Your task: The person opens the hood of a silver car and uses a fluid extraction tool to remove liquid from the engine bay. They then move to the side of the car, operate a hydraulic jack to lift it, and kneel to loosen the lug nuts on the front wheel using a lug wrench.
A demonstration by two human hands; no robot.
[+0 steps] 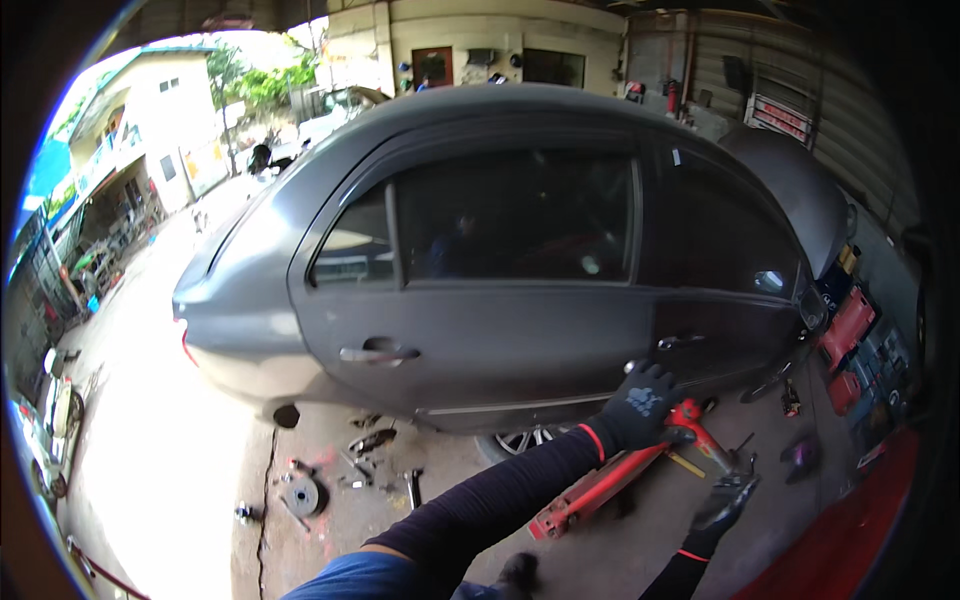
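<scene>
My left hand (642,408), in a dark glove with red cuff, is raised before the grey car's rear door (500,340), above a red floor jack (590,495). Its fingers are curled; a small metal piece shows at them, too unclear to name. My right hand (722,500), gloved too, is closed at the metal end of the jack's handle fitting (715,450), lower right. A wheel (515,443) lies under the car's side, partly hidden by my left arm.
Loose tools (410,485), a brake disc (302,495) and a hub-like part (245,513) lie on the concrete. Red tool cases (845,330) line the right wall. A red surface (830,540) is at lower right. A scooter (55,430) stands left. The car's hood (790,190) is raised.
</scene>
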